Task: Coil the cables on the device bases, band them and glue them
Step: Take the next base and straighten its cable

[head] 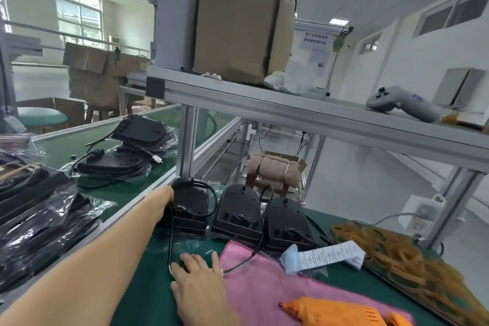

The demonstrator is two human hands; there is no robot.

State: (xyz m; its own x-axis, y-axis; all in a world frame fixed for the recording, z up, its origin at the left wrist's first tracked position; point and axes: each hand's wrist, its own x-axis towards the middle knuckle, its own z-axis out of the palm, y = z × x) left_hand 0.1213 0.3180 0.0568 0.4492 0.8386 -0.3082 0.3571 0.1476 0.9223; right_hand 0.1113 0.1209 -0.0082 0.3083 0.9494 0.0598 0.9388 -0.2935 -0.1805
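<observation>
Three black device bases stand in a row on the green mat: left base (189, 206), middle base (239, 213), right base (287, 222). My left hand (161, 205) reaches out and grips the left side of the left base. A thin black cable (171, 235) hangs from that base down to my right hand (198, 283), which lies on the mat with its fingertips on the cable end. An orange glue gun (336, 311) lies on a pink cloth (270, 288) at the front. A pile of tan rubber bands (397, 254) sits on the right.
Bagged black bases (34, 219) are heaped at the left, and more bases (127, 151) lie on the far green belt. A strip of white labels (325, 254) lies behind the cloth. An aluminium shelf (291, 114) overhangs the bench, carrying a cardboard box (235, 26) and a grey controller (399, 103).
</observation>
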